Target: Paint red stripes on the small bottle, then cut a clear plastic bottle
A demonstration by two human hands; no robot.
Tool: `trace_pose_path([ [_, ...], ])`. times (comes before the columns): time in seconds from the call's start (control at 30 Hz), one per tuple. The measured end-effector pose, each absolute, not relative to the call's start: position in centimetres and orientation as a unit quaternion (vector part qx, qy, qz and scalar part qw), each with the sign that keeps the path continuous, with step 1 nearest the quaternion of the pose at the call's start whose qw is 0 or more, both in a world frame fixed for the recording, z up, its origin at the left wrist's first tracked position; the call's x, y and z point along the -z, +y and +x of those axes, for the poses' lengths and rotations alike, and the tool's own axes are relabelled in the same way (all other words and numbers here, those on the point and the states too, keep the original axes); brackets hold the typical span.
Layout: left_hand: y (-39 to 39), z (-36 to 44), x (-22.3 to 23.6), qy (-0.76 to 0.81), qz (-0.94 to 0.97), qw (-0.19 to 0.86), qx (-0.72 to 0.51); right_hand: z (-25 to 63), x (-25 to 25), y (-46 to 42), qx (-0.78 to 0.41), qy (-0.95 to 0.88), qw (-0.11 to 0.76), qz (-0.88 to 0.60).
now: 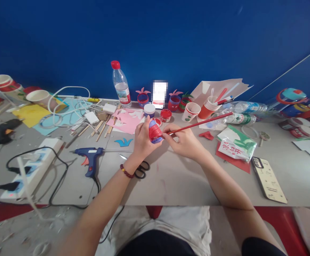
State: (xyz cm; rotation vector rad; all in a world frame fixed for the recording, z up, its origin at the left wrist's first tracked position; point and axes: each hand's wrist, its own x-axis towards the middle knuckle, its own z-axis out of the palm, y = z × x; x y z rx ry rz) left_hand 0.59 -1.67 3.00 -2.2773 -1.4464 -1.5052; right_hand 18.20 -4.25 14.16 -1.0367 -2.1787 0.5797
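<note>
Grey worktop [181,185], black-handled scissors [142,168] on it. Left hand [142,140]: curled around red-and-blue object [154,131], above the worktop. Right hand [183,142]: pinching long red stick [202,123], one end at the object. Beyond: red paint jar [166,114], blue wall [197,39].

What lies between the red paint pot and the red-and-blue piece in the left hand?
In the head view, a round lid-like thing with red inside shows between the red paint pot and the held piece, partly hidden.

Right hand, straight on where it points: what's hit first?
Probably the red-and-blue cup in the left hand; depth between it and the right hand is unclear.
</note>
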Motion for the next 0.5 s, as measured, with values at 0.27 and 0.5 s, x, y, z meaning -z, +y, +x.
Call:
trace_pose_path([
  [0.27,-1.7,0.4,-3.1,-0.489,-0.732,0.025,0.474,19.9,-15.3,-3.4,-0.190,-0.813,0.353,-0.422],
  [0.5,-1.5,0.5,-3.2,-0.465,-0.726,0.035,0.506,22.2,-16.1,-2.3,-0.182,-0.783,0.370,-0.465],
])
